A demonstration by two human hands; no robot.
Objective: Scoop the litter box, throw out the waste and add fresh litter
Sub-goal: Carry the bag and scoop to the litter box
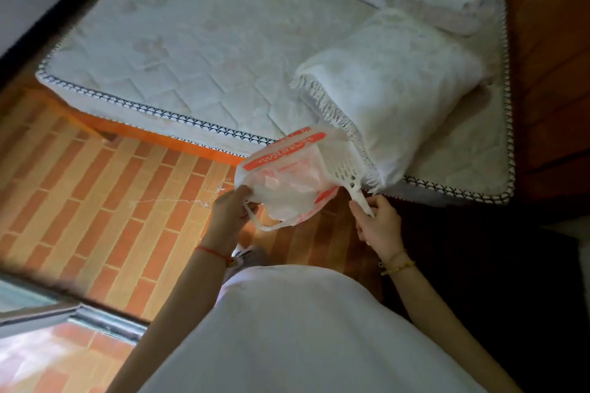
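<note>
The white slotted litter scoop is held in the air in front of the bed, its head against the right side of the white-and-orange plastic bag. Its long axis runs from the handle, low and right, up and leftward to the head. The right hand holds the handle end, fingers curled round it, so the head lies up and left of those fingers. The left hand grips the bag's left rim with curled fingers. Whether the head is inside the bag's mouth cannot be confirmed. A fringed pillow lies just behind on the quilted mattress. No litter box is in view.
</note>
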